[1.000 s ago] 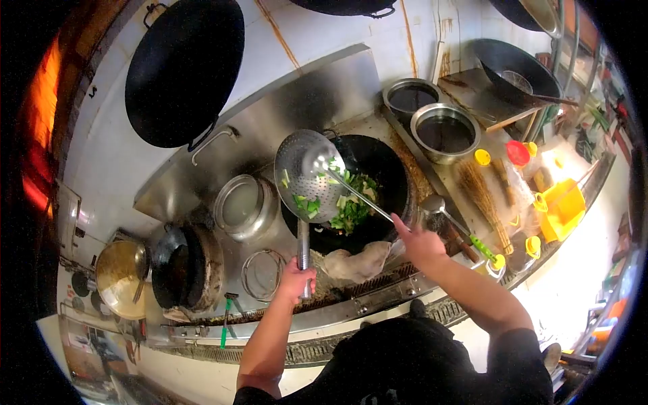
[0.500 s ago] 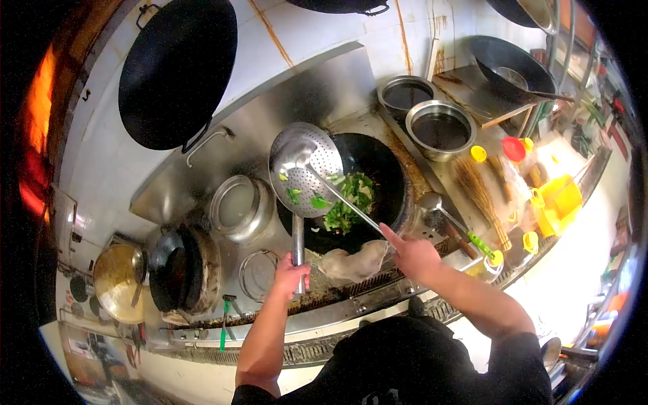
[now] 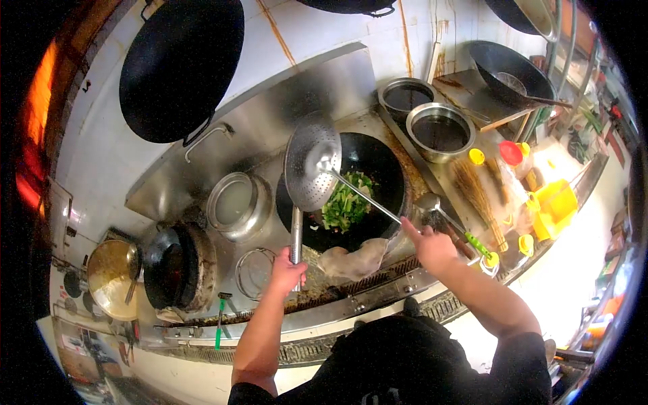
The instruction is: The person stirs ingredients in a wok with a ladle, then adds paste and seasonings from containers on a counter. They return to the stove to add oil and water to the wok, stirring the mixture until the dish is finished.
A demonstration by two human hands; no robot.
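My left hand (image 3: 286, 270) is closed round the handle of a large perforated skimmer (image 3: 304, 169), which is tilted over the left side of a black wok (image 3: 386, 158). My right hand (image 3: 432, 251) grips the long thin handle of a ladle (image 3: 327, 164), its bowl against the skimmer's face. Chopped green vegetables (image 3: 347, 208) lie in the wok below. A crumpled grey-beige cloth (image 3: 356, 262) rests at the wok's near rim, between my two hands.
Left of the wok stands a metal pot of cloudy liquid (image 3: 234, 206), with a wire ring (image 3: 256, 273) nearer me. Two bowls of dark liquid (image 3: 442, 131) are at the back right. A bamboo brush (image 3: 476, 196) and another ladle (image 3: 439, 212) lie to the right.
The skimmer has tipped steeper and swung slightly right. Green pieces that were on it are gone from its face. My right hand has shifted a little right with the ladle.
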